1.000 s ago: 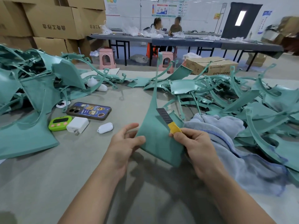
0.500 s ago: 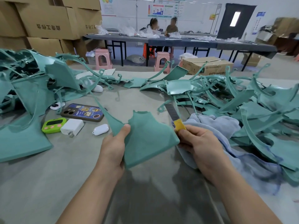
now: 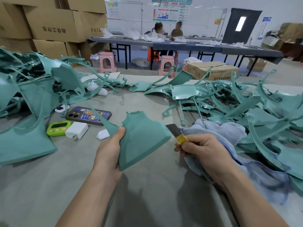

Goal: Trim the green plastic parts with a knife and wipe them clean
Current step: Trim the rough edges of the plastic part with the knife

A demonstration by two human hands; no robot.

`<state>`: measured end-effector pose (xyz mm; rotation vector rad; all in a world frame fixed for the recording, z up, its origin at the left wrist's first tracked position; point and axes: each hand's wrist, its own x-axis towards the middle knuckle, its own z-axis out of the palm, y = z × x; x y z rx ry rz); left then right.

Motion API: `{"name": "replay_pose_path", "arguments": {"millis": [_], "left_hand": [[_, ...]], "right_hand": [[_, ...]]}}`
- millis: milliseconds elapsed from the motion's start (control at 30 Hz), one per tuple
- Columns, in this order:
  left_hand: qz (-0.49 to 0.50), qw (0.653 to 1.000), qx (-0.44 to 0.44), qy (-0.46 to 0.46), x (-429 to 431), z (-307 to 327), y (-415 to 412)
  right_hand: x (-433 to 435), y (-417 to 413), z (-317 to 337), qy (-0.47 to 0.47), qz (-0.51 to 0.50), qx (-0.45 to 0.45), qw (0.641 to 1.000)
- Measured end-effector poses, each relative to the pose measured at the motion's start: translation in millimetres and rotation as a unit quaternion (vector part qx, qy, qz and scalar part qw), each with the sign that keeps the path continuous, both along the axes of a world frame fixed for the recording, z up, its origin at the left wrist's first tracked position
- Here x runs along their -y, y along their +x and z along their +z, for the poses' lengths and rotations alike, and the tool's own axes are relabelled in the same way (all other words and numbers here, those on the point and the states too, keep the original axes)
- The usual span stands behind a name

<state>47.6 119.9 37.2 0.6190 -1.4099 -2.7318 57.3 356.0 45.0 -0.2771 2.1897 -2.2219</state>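
The grey worktop (image 3: pixel 49 185) carries everything we see. Along its left edge sprawls the left heap (image 3: pixel 37 95) of green plastic shells and curved strips. The right heap (image 3: pixel 246 112) of the same runs along the right edge and back to the far edge. A blue-grey cloth (image 3: pixel 221 133) lies crumpled against the right heap and trails toward the near right corner, passing under our right wrist.

Over the middle of the worktop, nearer the near edge, our left hand (image 3: pixel 108 151) holds one green part (image 3: pixel 144 138). It is a broad flat shell with a notched top and a long thin arm running up and left over the phone. The fingers (image 3: pixel 119 133) are clamped on its left edge: the thumb lies on the upper face and the others are behind it, out of sight. Its lower corner points at the near edge; we cannot tell whether it touches the worktop.

Our right hand (image 3: pixel 201 149) sits just right of the part, above the cloth. Its fingers (image 3: pixel 188 145) are curled tight round the yellow-wrapped handle of the knife (image 3: pixel 177 135). The dark blade sticks out up and left, just beside the part's right corner; we cannot tell whether they touch.

Between the left hand and the left heap lie a phone (image 3: pixel 88 115) in a picture case, a white charger (image 3: pixel 76 129), a lime-green timer (image 3: pixel 58 128) just beside it, and a small white fob (image 3: pixel 103 134) nearest the thumb.
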Motion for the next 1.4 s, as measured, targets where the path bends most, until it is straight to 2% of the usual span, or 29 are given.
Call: {"name": "replay_pose_path", "arguments": {"millis": [100, 333, 567, 700, 800, 867, 967, 1100, 1200, 1300, 1400], "left_hand": [[-0.02, 1.0, -0.004, -0.007, -3, -1, -2], [0.031, 0.999, -0.001, 0.027, 6, -2, -5], [-0.011, 1.0, 0.0, 0.004, -2, -4, -4], [0.051, 0.999, 0.009, 0.01, 2, -4, -7], [0.089, 0.995, 0.01, 0.038, 4, -7, -10], [0.09, 0.994, 0.009, 0.056, 3, -8, -11], [0.085, 0.992, -0.006, 0.096, -2, -7, -10], [0.069, 0.987, 0.0, 0.145, -11, -1, -9], [0.031, 0.991, 0.033, 0.123, -14, -3, -8], [-0.007, 0.995, 0.016, 0.096, -17, -7, -5], [-0.038, 0.996, 0.001, 0.079, -19, -8, -2]], "right_hand": [[5, -2, -5, -0.04, -0.019, -0.011, 0.999], [3, 2, -4, 0.023, 0.056, -0.029, 0.998], [14, 1, -6, -0.022, 0.008, -0.052, 0.998], [5, -1, -8, 0.018, 0.043, -0.055, 0.997], [3, -1, -8, 0.033, 0.03, -0.057, 0.997], [8, -2, -11, 0.046, -0.005, -0.075, 0.996], [22, 4, -17, 0.114, -0.024, -0.105, 0.988], [42, 18, -25, 0.189, 0.031, -0.136, 0.972], [52, 23, -29, 0.224, 0.059, -0.164, 0.959], [54, 22, -30, 0.218, -0.003, -0.184, 0.958], [47, 16, -28, 0.213, -0.134, -0.175, 0.952]]}}
